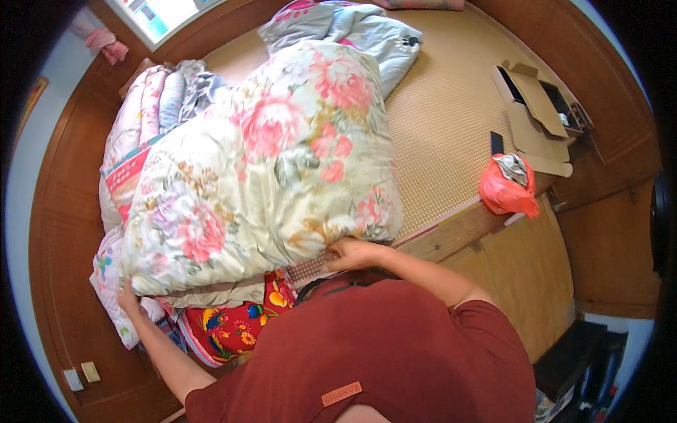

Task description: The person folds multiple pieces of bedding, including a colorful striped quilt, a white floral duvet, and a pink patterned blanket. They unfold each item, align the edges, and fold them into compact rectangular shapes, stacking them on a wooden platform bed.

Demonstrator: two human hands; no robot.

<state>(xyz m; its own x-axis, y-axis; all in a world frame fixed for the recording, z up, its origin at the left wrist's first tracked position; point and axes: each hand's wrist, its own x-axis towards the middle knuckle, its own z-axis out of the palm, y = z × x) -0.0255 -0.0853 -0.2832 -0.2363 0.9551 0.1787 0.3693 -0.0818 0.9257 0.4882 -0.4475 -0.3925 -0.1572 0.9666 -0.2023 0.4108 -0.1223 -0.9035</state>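
Note:
A thick folded quilt (pixel 233 176), cream with large pink flowers, lies before me across the near left of the bed. At its near left corner my left hand (pixel 127 299) is closed on the edge, with some fingertips hidden behind the fabric. My right hand (pixel 350 254) grips the quilt's near edge further right, its fingers partly tucked under the fold. Below that edge a red cloth with bright flowers (pixel 243 326) shows, next to a white patterned cloth (pixel 109 271) at the left.
Rolled and folded bedding (pixel 151 102) is piled along the left wall. A grey blanket (pixel 345 25) lies beyond the quilt on the woven mat (pixel 437 127). At the right are an opened cardboard box (pixel 532 106), a red plastic bag (pixel 506 187) and a dark phone-like object (pixel 497 142).

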